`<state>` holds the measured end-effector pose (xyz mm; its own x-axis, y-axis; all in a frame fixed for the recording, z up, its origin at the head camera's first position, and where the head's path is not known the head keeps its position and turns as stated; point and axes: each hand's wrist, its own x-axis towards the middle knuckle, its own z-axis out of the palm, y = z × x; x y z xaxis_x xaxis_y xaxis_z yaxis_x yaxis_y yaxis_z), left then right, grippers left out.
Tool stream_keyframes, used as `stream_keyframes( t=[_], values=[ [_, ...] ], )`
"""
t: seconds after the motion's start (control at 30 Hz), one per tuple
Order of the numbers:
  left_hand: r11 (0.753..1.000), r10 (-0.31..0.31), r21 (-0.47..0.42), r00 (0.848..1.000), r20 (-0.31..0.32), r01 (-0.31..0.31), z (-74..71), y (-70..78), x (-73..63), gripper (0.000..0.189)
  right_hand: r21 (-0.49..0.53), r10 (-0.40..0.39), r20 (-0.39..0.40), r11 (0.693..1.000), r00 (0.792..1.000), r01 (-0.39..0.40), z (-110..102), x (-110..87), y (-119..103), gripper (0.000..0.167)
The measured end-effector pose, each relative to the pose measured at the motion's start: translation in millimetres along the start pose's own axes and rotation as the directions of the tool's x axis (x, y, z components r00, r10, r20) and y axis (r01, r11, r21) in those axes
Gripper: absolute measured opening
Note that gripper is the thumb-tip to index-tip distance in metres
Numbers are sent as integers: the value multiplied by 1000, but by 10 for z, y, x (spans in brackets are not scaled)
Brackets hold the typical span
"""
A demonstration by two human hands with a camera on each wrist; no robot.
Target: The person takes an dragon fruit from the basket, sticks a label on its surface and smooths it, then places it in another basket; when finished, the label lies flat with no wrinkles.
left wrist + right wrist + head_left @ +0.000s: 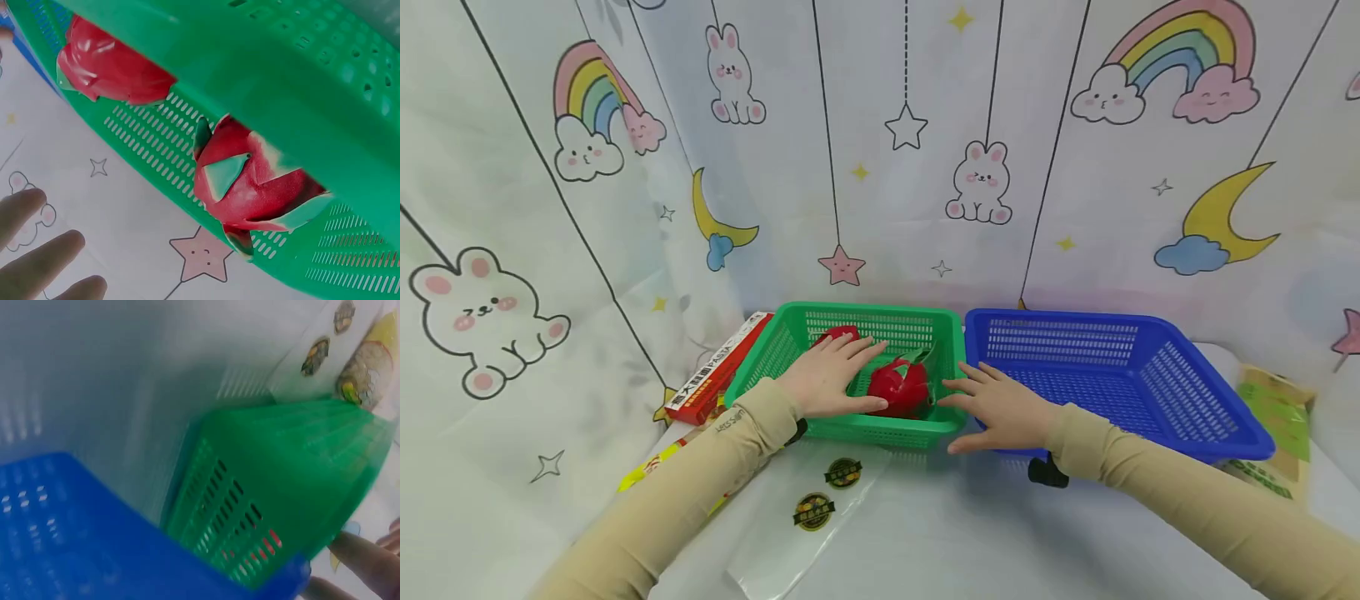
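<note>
Two red dragon fruits with green scales sit in a green plastic basket (880,423). The nearer dragon fruit (898,392) lies to the right; the farther dragon fruit (835,333) is partly hidden behind my left hand (827,379). That hand hovers over the basket with fingers spread, holding nothing. The left wrist view shows both fruits, one dragon fruit (119,65) at upper left, the other (240,181) near the middle. At the basket's right end my right hand (1003,408) is held with extended fingers, above where the two baskets meet, with nothing in its grasp.
A blue basket (1075,321) stands right against the green one. A red pasta box (718,371) and a yellow packet (658,462) lie at left. A clear bag (805,533) with round labels lies in front. Beyond the blue basket is a green-brown package (1277,417).
</note>
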<state>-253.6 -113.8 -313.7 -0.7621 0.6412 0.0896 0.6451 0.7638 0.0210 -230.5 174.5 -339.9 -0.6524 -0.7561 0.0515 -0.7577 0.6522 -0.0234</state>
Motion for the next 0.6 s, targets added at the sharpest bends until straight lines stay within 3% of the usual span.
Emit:
stream_keyframes(
  t=[0.23,0.6],
  values=[
    [1000,-16,15,1000,25,15,-50,-15,73,79,-13,-117,-64,993,991,116,65,48,-25,28],
    [1000,-30,-6,999,29,30,-49,-52,249,75,18,-90,-53,996,995,91,96,53,-32,23]
  ],
)
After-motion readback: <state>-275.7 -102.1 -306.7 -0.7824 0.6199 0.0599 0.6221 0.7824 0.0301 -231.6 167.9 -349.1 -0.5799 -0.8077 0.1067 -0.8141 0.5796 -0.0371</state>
